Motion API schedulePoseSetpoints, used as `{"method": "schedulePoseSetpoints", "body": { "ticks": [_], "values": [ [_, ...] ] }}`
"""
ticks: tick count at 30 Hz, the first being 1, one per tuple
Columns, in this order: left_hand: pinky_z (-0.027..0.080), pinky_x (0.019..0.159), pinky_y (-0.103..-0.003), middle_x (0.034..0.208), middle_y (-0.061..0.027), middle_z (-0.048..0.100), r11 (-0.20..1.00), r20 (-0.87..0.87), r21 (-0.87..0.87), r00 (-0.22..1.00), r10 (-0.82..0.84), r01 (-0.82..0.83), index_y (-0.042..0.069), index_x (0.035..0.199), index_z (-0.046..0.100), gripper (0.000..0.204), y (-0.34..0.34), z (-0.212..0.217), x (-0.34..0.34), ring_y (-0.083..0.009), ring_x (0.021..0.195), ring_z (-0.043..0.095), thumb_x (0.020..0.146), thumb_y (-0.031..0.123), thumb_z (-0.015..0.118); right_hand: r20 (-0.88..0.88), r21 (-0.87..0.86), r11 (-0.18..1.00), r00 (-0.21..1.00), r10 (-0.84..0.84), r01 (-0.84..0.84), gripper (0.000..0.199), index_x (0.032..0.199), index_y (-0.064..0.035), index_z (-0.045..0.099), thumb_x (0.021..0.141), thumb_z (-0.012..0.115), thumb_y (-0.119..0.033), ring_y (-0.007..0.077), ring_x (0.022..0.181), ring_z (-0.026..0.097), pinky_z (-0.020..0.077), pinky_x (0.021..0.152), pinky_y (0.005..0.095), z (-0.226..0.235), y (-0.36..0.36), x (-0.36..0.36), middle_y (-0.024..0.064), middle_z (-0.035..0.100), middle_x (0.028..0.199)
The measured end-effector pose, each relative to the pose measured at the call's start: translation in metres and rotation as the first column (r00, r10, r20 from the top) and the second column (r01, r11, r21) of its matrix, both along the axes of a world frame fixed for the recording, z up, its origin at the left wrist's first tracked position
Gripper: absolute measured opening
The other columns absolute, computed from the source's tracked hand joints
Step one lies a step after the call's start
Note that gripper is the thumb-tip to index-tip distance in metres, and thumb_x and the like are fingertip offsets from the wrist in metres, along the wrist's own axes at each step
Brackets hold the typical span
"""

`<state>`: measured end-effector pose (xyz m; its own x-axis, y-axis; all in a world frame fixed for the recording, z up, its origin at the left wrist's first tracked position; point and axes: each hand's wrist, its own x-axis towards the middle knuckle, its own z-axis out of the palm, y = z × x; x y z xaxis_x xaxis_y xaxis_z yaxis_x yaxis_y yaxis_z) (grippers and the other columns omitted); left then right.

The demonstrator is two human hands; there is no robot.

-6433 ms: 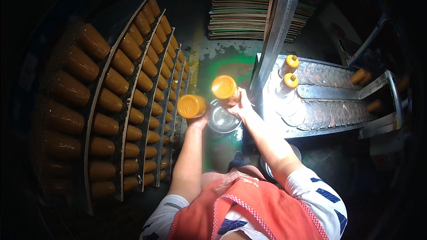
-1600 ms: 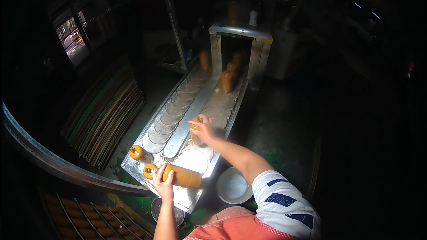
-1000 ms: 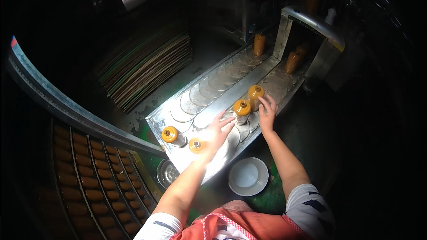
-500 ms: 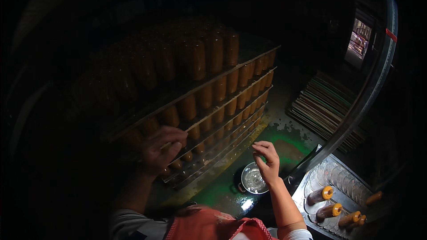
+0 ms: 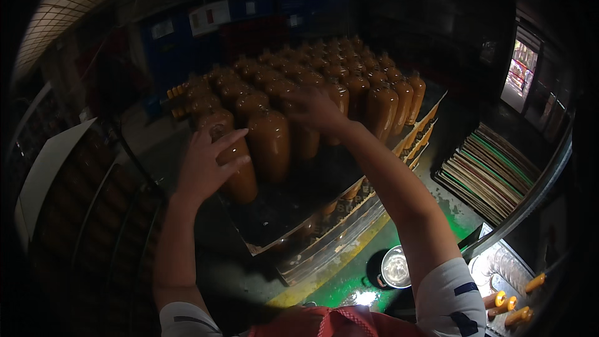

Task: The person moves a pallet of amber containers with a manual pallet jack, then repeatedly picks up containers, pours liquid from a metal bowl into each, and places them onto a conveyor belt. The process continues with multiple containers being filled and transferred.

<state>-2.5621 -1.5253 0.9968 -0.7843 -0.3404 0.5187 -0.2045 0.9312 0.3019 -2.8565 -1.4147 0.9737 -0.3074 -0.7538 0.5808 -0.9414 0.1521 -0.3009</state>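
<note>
Brown-orange bottles with narrow necks stand in close rows on a dark sheet [image 5: 281, 212] on top of a layered stack. My left hand [image 5: 209, 159] is at the front-left bottle [image 5: 240, 181], its thumb and fingers spread across the bottle's upper part. Beside that one, another front bottle [image 5: 269, 150] stands between my two hands. My right hand [image 5: 316, 109] reaches over the front rows farther right, fingers stretched out and dim, close to a bottle [image 5: 337, 97]. Whether it touches one is hard to see. Neither hand visibly grips a bottle.
Lower layers of bottles show under the sheet's edge. At right lies a pile of flat boards [image 5: 490, 175]. A metal pot [image 5: 395, 267] is on the wet green floor, near a lit metal tray [image 5: 499, 259] with several yellow-capped bottles [image 5: 495, 299]. A dark rack [image 5: 103, 224] stands at left.
The view has tilted up and brightened over the bottle stack. Both my hands, raised in front of the stack before, have reached forward onto the front bottles; their fingers have spread.
</note>
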Motion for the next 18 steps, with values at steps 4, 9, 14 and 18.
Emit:
{"method": "schedulePoseSetpoints", "body": {
  "ticks": [4,9,14,18],
  "values": [
    [0.048,0.104,-0.046,0.141,-0.0115,0.050,0.999,-0.097,-0.008,0.994,0.047,-0.048,0.021,0.126,0.067,0.050,-0.001,-0.008,0.013,-0.0333,0.133,0.048,0.079,0.024,0.082,-0.017,0.043,0.999,1.000,0.001,0.000,0.057,0.134,-0.0355,0.060,0.080,0.077,-0.031,0.0446,0.135,0.037,0.0423,0.108,0.0494,0.013,0.001,0.025,0.0208,0.043,0.145],
    [0.054,0.094,-0.043,0.131,-0.0127,0.057,0.993,-0.454,-0.114,0.887,-0.082,0.033,0.012,0.115,0.072,0.046,0.003,-0.035,0.024,-0.0300,0.117,0.059,0.070,0.008,0.081,-0.091,-0.264,0.964,0.996,0.017,-0.041,0.056,0.130,-0.0311,0.063,0.077,0.080,-0.025,0.0433,0.131,0.040,0.0423,0.107,0.0475,-0.020,0.042,0.037,0.0200,0.042,0.142],
    [0.053,0.094,-0.045,0.135,-0.0222,0.054,0.974,-0.660,-0.048,0.725,-0.196,0.220,0.004,0.115,0.066,0.048,0.058,-0.061,0.053,-0.0346,0.116,0.057,0.072,0.022,0.076,0.096,-0.597,0.802,0.994,0.044,0.023,0.054,0.129,-0.0088,0.065,0.077,0.079,-0.014,0.0334,0.129,0.046,0.0382,0.108,0.0403,-0.060,0.170,0.027,0.0174,0.051,0.135],
    [0.054,0.095,-0.046,0.139,-0.0248,0.051,0.572,-0.839,0.361,0.524,-0.146,0.737,0.003,0.133,0.053,0.064,0.148,-0.103,0.019,-0.0364,0.117,0.059,0.080,0.035,0.069,0.641,-0.679,0.631,0.721,0.261,0.375,0.049,0.136,-0.0064,0.059,0.088,0.067,-0.007,0.0160,0.112,0.058,0.0468,0.098,0.0308,-0.107,0.281,0.032,0.0084,0.063,0.122]
  ]
}}
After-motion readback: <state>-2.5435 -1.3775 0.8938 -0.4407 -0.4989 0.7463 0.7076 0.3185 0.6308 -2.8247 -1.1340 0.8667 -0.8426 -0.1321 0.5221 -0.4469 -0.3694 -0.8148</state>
